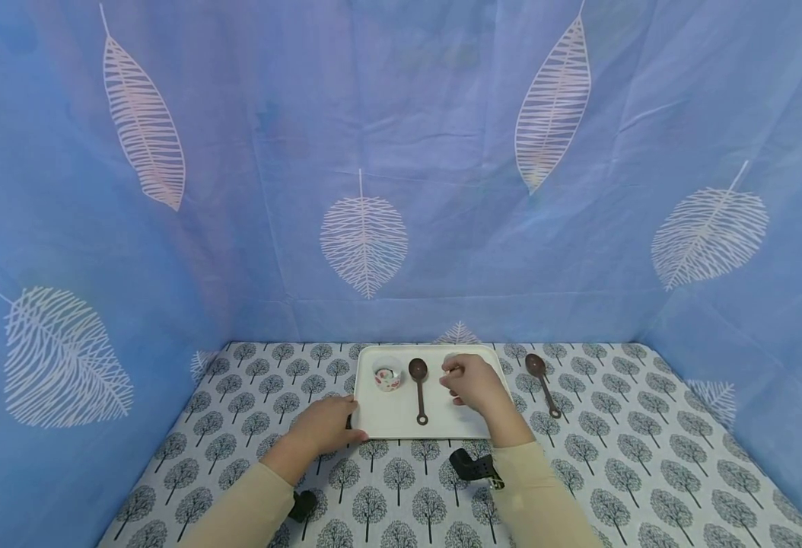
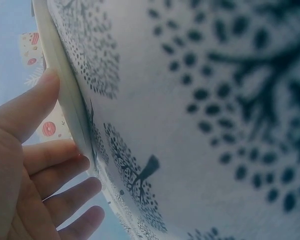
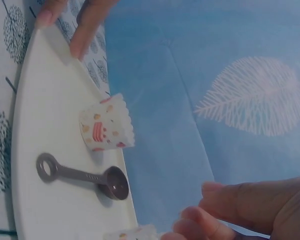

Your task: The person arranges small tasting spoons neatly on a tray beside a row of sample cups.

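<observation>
A white rectangular tray (image 1: 390, 422) lies on the tablecloth. My left hand (image 1: 326, 425) is at its near left corner; in the left wrist view the thumb (image 2: 42, 95) and index finger touch the rim and the other fingers spread loosely. My right hand (image 1: 472, 382) hovers over the tray's right part, fingers bent, nothing visible between them. Beside its fingertips, a patterned paper baking cup (image 3: 132, 233) is mostly cut off in the right wrist view. Another such baking cup (image 1: 388, 376) stands on the tray's left side. Between the cups lies a brown measuring spoon (image 1: 420, 392).
A second brown measuring spoon (image 1: 543, 384) lies on the tree-print tablecloth (image 1: 627, 449), right of the tray. Behind and at both sides hangs a blue curtain (image 1: 442, 190) with white leaves. Black wrist devices (image 1: 475, 466) sit on the forearms.
</observation>
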`<state>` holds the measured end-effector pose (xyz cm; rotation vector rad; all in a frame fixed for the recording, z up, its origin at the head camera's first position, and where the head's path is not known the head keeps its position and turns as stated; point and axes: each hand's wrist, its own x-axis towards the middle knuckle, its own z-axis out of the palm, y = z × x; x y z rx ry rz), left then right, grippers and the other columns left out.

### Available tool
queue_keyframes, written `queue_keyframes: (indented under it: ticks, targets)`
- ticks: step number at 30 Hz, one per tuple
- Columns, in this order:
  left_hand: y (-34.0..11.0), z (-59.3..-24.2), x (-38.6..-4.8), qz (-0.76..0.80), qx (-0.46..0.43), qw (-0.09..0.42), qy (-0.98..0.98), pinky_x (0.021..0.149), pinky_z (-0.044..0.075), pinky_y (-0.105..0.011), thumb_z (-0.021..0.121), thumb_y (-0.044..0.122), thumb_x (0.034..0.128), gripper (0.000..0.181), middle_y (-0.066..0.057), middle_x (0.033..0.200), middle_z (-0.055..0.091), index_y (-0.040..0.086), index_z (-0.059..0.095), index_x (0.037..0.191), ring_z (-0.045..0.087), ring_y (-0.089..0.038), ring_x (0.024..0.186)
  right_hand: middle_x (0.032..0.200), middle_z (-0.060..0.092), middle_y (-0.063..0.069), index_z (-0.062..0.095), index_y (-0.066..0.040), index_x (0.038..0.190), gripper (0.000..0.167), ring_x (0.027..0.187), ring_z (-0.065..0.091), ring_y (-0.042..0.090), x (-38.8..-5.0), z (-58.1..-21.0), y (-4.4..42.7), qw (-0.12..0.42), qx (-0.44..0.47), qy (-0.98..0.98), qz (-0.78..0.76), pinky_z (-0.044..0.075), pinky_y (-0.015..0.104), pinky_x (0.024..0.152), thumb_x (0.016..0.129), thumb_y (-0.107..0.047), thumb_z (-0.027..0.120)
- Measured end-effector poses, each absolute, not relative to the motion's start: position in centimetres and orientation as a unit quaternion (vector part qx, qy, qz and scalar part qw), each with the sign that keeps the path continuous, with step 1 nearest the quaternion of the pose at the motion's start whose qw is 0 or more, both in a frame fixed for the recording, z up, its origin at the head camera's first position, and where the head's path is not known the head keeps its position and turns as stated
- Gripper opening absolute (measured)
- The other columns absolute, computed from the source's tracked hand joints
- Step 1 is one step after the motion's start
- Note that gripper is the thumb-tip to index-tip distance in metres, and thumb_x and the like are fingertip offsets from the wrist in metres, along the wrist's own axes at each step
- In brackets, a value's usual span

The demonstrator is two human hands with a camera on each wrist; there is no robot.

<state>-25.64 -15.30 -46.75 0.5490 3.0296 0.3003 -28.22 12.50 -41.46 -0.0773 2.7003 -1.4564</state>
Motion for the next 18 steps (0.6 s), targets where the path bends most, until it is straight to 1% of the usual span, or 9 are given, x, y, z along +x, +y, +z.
queue_keyframes:
  ticks: [3, 10, 14, 18]
  targets:
    - [-15.3, -46.8, -25.7, 0.099, 0.176, 0.025, 0.979, 0.100, 0.051, -0.048, 0.076, 0.044, 0.0871, 0.059, -0.015, 0.139, 0.059, 0.005, 0.066, 0.130, 0.059, -0.036, 0.121, 0.093, 0.069, 0.012, 0.064, 0.003, 0.127, 0.035, 0.084, 0.069, 0.035, -28.2, -41.3, 12.9, 0.029, -0.024, 0.887, -0.460, 0.061, 0.034, 0.064, 0.093, -0.006, 0.070]
    - [-15.4, -47.1, -25.8, 0.106, 0.171, 0.029, 0.979, 0.099, 0.052, -0.047, 0.076, 0.045, 0.0878, 0.055, -0.013, 0.140, 0.059, 0.008, 0.067, 0.128, 0.059, -0.035, 0.121, 0.096, 0.069, 0.019, 0.062, 0.007, 0.126, 0.034, 0.084, 0.070, 0.037, -28.2, -41.0, 14.1, 0.027, -0.023, 0.888, -0.458, 0.062, 0.040, 0.069, 0.095, -0.006, 0.067]
    - [-15.4, -47.1, -25.8, 0.112, 0.171, 0.029, 0.979, 0.098, 0.052, -0.048, 0.076, 0.045, 0.0871, 0.056, -0.014, 0.140, 0.059, 0.007, 0.068, 0.128, 0.059, -0.035, 0.121, 0.098, 0.069, 0.018, 0.062, 0.006, 0.126, 0.034, 0.081, 0.070, 0.036, -28.1, -40.8, 14.8, 0.023, -0.021, 0.893, -0.450, 0.062, 0.041, 0.070, 0.095, -0.007, 0.066]
    - [-15.5, -47.1, -25.8, 0.112, 0.169, 0.029, 0.979, 0.098, 0.052, -0.048, 0.076, 0.046, 0.0871, 0.059, -0.014, 0.141, 0.058, 0.007, 0.066, 0.130, 0.059, -0.035, 0.122, 0.101, 0.069, 0.018, 0.061, 0.006, 0.127, 0.035, 0.085, 0.069, 0.035, -27.9, -40.6, 15.4, 0.026, -0.016, 0.891, -0.453, 0.062, 0.041, 0.071, 0.096, -0.008, 0.067]
